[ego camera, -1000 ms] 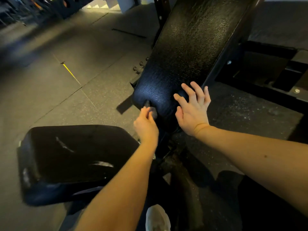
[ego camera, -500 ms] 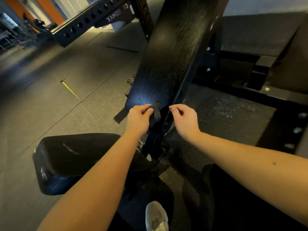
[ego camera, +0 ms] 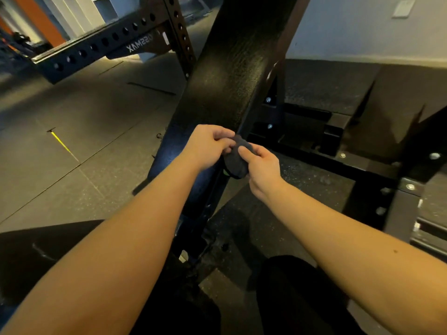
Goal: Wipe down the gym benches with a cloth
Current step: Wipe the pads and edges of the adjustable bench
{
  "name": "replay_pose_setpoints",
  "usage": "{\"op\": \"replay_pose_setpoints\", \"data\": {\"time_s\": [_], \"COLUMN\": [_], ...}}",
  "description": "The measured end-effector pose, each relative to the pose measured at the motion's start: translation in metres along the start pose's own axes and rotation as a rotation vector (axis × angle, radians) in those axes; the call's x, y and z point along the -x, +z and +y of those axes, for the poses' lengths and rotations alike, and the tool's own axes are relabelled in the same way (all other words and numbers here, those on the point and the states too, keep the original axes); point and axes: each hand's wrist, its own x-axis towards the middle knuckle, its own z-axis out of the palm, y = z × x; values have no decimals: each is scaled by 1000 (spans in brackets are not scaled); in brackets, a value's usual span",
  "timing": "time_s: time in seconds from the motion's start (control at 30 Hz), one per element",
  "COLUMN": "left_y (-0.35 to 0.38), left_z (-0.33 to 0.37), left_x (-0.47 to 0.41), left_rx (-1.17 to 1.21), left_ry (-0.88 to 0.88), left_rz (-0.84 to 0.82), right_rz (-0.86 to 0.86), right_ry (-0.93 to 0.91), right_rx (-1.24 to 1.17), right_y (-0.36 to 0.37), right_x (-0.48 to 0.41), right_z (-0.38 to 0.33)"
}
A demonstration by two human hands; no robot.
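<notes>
A small dark grey cloth (ego camera: 235,163) hangs bunched between my two hands, just off the right edge of the black inclined backrest pad (ego camera: 227,76). My left hand (ego camera: 208,146) pinches the cloth's top with curled fingers. My right hand (ego camera: 260,165) grips the cloth from the right, thumb across its front. The black seat pad (ego camera: 41,250) lies at lower left, partly hidden behind my left forearm.
A black perforated rack beam (ego camera: 101,44) crosses the upper left, with an upright post (ego camera: 180,32) beside the backrest. The bench's black steel frame and bolted plates (ego camera: 338,151) spread to the right. Rubber floor tiles with a yellow mark (ego camera: 61,145) lie to the left.
My right hand came off the backrest, curled, then took hold of the cloth alongside my left hand. Both hands lifted up and right of the pad's lower end. The view tilted upward.
</notes>
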Motion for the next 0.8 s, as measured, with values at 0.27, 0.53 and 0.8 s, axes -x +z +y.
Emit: {"op": "replay_pose_setpoints", "data": {"time_s": [0.27,0.53,0.8], "left_y": [5,15,24], "left_z": [54,126,189], "left_x": [-105,-227,-308], "left_rx": [-236,-341,-651], "left_ry": [168,282,175], "left_rz": [152,165,170], "right_rz": [305,491,540], "right_ry": [-205,-361,-541], "right_rx": [-70,-37,132], "right_y": [-3,3,-24], "right_x": [-71,-150,-218], "right_z": [-56,-143,-218]}}
